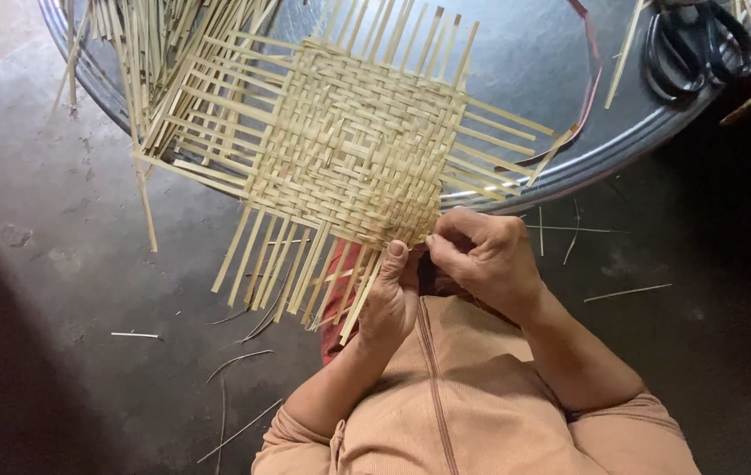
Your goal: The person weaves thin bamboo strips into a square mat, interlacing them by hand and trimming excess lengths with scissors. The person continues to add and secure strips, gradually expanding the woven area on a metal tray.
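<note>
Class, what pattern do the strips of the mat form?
A criss-cross weave of pale straw-coloured strips on the mat, clearest in the head view.

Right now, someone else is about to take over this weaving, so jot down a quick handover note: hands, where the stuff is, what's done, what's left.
Left hand: pinches strips at the near edge of the woven bamboo mat, thumb up.
Right hand: closed on the same near edge, fingertips touching the left hand's.
Mat: lies half on the round metal tray, its near edge over the person's lap.
Loose bamboo strips: piled on the tray's far left; black scissors at its far right; offcuts on the floor.
Done: centre square tightly woven.
Left: strip ends stick out unwoven on all four sides.
</note>
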